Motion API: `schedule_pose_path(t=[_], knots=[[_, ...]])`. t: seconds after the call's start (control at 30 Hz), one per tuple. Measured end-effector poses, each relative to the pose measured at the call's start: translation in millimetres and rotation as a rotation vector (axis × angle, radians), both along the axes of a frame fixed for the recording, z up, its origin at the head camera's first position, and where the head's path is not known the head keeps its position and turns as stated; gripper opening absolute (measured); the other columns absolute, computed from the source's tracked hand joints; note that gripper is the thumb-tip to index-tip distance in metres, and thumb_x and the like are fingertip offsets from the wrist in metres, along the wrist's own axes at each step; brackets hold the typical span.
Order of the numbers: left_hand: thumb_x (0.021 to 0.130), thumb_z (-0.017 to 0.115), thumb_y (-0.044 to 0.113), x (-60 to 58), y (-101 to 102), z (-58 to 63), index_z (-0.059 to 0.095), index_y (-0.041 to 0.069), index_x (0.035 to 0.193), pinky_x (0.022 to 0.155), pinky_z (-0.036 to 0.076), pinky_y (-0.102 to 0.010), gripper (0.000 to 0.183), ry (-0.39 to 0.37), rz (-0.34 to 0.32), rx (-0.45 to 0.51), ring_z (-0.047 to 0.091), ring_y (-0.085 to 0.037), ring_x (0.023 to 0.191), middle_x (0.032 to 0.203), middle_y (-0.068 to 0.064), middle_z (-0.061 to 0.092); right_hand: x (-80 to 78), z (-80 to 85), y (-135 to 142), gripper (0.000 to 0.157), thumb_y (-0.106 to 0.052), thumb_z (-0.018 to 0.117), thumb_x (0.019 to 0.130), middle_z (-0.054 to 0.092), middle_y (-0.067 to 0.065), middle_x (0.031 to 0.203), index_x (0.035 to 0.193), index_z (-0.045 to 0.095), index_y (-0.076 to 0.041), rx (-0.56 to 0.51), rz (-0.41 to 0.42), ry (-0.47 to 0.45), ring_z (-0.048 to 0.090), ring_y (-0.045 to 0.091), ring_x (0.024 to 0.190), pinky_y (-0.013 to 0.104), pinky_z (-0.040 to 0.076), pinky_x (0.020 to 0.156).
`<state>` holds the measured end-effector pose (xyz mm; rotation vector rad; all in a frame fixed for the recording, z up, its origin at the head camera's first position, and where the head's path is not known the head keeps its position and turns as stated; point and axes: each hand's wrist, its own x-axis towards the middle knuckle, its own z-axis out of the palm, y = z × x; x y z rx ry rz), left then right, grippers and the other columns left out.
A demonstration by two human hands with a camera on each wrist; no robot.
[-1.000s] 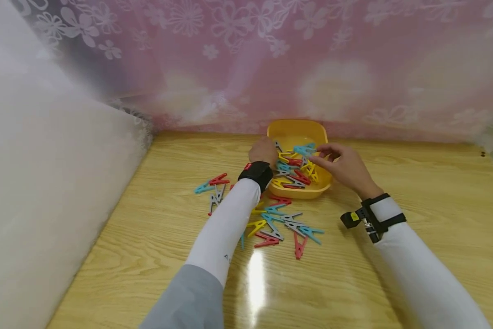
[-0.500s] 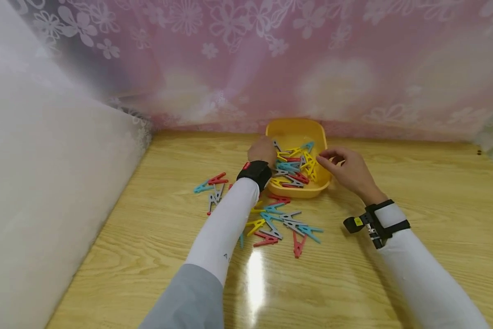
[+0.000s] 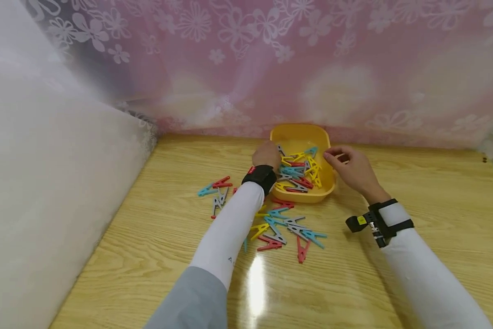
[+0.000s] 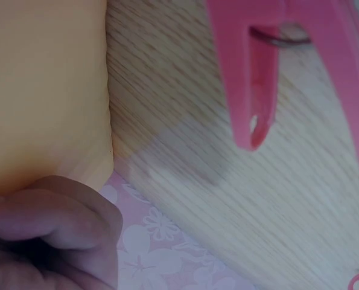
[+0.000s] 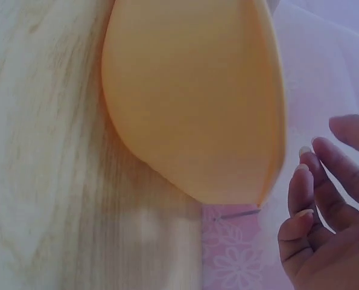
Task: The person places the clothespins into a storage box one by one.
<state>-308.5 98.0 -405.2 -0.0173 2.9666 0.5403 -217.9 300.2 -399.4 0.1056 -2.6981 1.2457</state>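
A yellow plastic basin stands at the back of the table, holding many plastic clothespins in blue, yellow, red and grey. At its left rim, my left hand grips the basin, seen from behind in the head view. The left wrist view has the curled fingers against the basin wall. Beside the right rim hovers my right hand, holding nothing. Its fingers are loosely bent and apart from the basin in the right wrist view.
Loose clothespins lie on the wooden table before the basin, and several more to the left. A pink clothespin is close to the left wrist camera. A flowered pink curtain hangs behind; a white wall borders the left.
My right hand let go of a blue clothespin, which dropped among the others in the basin, and drew back slightly to the right. My left hand kept its place at the rim.
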Motion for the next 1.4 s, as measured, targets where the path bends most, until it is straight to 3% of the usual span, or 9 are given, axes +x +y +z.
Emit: schedule_pose_path(t=[0.13, 0.4, 0.53, 0.8, 0.97, 1.13, 1.4], knots=[[0.100, 0.050, 0.024, 2.2, 0, -0.4, 0.062, 0.010, 0.117, 0.064, 0.052, -0.031, 0.026, -0.005, -0.008, 0.012, 0.064, -0.017, 0.078, 0.094, -0.004, 0.067, -3.2, -2.2, 0, 0.047, -0.044, 0.053, 0.096, 0.059, 0.013, 0.110, 0.119, 0.061, -0.004, -0.008, -0.014, -0.010, 0.055, 0.025, 0.092, 0.025, 0.045, 0.067], [0.101, 0.048, 0.025, 1.3, -1, 0.1, 0.056, 0.007, 0.125, 0.066, 0.053, -0.032, 0.032, 0.006, -0.013, -0.022, 0.064, -0.017, 0.078, 0.095, -0.005, 0.066, -9.2, -5.6, -1, 0.046, -0.040, 0.053, 0.097, 0.055, 0.016, 0.110, 0.121, 0.057, -0.002, -0.002, -0.051, -0.020, 0.053, 0.029, 0.091, 0.031, 0.044, 0.071], [0.101, 0.047, 0.026, -0.2, 5, -3.1, 0.056, 0.007, 0.126, 0.065, 0.053, -0.031, 0.033, -0.003, -0.030, -0.033, 0.064, -0.017, 0.077, 0.095, -0.005, 0.066, -2.9, -6.2, 4, 0.049, -0.043, 0.052, 0.097, 0.053, 0.016, 0.112, 0.123, 0.056, -0.002, -0.006, -0.056, -0.026, 0.052, 0.029, 0.093, 0.032, 0.044, 0.073], [0.101, 0.047, 0.026, -7.8, 4, -4.6, 0.056, 0.008, 0.127, 0.058, 0.050, -0.030, 0.032, -0.011, -0.035, -0.035, 0.062, -0.017, 0.070, 0.087, -0.004, 0.065, 17.5, -5.1, 11, 0.044, -0.040, 0.056, 0.096, 0.056, 0.012, 0.109, 0.121, 0.060, -0.004, 0.011, 0.002, 0.028, 0.054, 0.026, 0.087, 0.026, 0.043, 0.066], [0.101, 0.048, 0.025, -13.4, -2, -5.8, 0.055, 0.008, 0.128, 0.053, 0.044, -0.030, 0.033, -0.035, -0.045, -0.024, 0.060, -0.017, 0.069, 0.085, -0.005, 0.063, 36.7, -6.6, 17, 0.041, -0.036, 0.056, 0.097, 0.054, 0.012, 0.111, 0.121, 0.059, -0.003, 0.046, 0.049, 0.025, 0.054, 0.025, 0.085, 0.028, 0.045, 0.066], [0.101, 0.047, 0.026, -14.6, -3, -6.4, 0.053, 0.006, 0.128, 0.056, 0.047, -0.030, 0.034, -0.034, -0.042, -0.021, 0.061, -0.017, 0.071, 0.089, -0.005, 0.063, 59.2, -10.1, 20, 0.041, -0.037, 0.057, 0.096, 0.054, 0.009, 0.108, 0.122, 0.059, -0.005, 0.078, 0.065, -0.013, 0.055, 0.023, 0.082, 0.029, 0.046, 0.063], [0.101, 0.046, 0.025, -8.3, 0, -1.0, 0.053, 0.004, 0.125, 0.065, 0.052, -0.032, 0.033, -0.019, -0.043, -0.015, 0.064, -0.019, 0.078, 0.094, -0.007, 0.065, 87.6, -18.5, 17, 0.046, -0.040, 0.065, 0.091, 0.057, 0.013, 0.112, 0.118, 0.059, -0.003, 0.129, 0.186, -0.160, 0.054, 0.020, 0.078, 0.030, 0.046, 0.062]])
